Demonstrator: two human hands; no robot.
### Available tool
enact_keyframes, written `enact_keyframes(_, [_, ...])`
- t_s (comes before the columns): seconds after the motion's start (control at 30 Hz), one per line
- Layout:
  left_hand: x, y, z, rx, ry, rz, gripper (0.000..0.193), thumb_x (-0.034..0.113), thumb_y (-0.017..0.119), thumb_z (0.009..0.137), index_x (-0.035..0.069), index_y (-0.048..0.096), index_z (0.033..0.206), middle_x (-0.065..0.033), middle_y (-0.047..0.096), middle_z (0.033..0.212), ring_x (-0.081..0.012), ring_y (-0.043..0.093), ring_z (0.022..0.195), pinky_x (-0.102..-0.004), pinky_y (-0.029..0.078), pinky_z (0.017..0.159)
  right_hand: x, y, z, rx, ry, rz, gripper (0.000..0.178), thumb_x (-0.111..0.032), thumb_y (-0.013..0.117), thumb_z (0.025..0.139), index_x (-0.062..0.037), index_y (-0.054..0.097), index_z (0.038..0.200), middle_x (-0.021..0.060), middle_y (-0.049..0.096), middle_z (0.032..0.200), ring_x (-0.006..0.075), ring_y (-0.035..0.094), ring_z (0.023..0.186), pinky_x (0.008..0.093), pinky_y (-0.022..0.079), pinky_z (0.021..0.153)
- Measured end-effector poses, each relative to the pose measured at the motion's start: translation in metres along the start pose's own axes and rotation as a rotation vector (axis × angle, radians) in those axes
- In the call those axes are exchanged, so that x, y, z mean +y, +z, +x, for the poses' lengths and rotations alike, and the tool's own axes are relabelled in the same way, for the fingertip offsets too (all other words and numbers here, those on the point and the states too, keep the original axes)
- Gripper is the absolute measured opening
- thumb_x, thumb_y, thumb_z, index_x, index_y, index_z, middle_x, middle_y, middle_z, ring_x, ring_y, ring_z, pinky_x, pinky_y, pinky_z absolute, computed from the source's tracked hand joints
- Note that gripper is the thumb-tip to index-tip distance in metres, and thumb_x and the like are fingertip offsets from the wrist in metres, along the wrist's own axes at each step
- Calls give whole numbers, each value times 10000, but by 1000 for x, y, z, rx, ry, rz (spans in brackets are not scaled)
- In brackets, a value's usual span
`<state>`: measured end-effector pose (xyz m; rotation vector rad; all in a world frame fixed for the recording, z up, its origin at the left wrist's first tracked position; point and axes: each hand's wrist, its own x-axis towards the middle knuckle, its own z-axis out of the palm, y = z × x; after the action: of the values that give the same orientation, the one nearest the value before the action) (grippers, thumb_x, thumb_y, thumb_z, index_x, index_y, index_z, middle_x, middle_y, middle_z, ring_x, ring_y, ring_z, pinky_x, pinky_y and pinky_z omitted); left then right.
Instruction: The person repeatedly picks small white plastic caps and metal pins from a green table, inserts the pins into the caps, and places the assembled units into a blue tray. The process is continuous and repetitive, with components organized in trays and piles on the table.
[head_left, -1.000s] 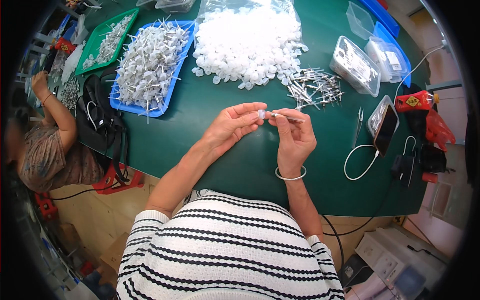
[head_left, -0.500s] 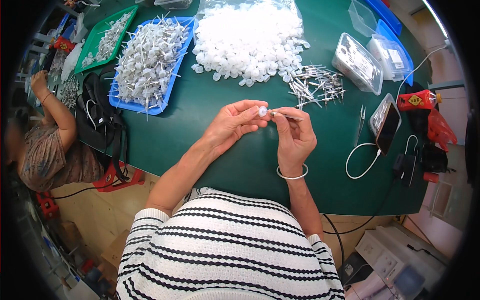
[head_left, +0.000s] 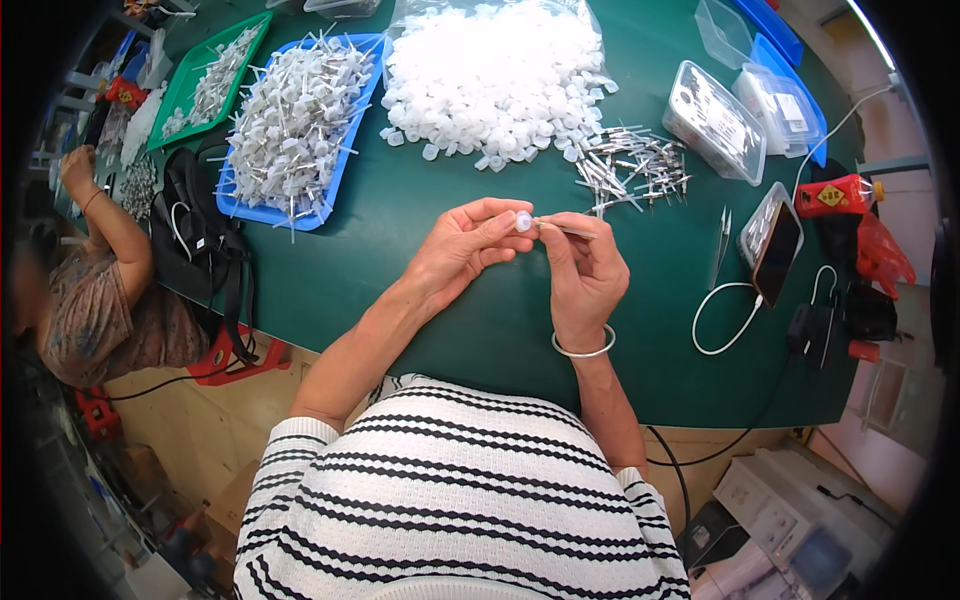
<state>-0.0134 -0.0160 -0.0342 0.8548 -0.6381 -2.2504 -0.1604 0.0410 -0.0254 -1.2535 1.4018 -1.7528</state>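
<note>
Between the thumb and fingers of my left hand (head_left: 452,248) is a small translucent white plastic cap (head_left: 523,221). My right hand (head_left: 588,280) pinches a thin metal rod (head_left: 578,233), whose tip meets the cap or lies right beside it; the exact contact is too small to tell. Both hands are close together above the green table (head_left: 480,330). Beyond them lies a large heap of similar white caps (head_left: 490,80) on a clear plastic bag. Loose metal rods (head_left: 640,170) are scattered to the right of that heap.
A blue tray (head_left: 226,205) holds rods with caps on them; a green tray (head_left: 243,75) stands behind it. At right are tweezers (head_left: 722,240), clear boxes (head_left: 715,125) and a phone (head_left: 777,262) with a white cable. A black bag (head_left: 185,215) and another person (head_left: 115,270) are at left.
Almost nothing differs. My right hand has shifted very slightly to the left, with the rod still pinched near the cap.
</note>
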Motion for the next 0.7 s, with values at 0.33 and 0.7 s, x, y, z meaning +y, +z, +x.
enact_keyframes(0.33, [-1,1,-1,17,5,2,290,134,630,916,-17,600,1162,-108,685,1010,-145,687,875,-202,572,719,-2,-1,1,-10,-22,-51,98,-5,685,839,17,637,922,84,659,863,150,659,739,259,558,645])
enact_keyframes(0.7, [-1,1,0,11,16,25,286,126,623,919,-18,598,1164,-106,682,1014,-151,691,880,-195,580,701,-3,-3,2,-32,-31,-93,100,-17,692,835,10,636,913,90,655,856,167,661,729,267,558,641])
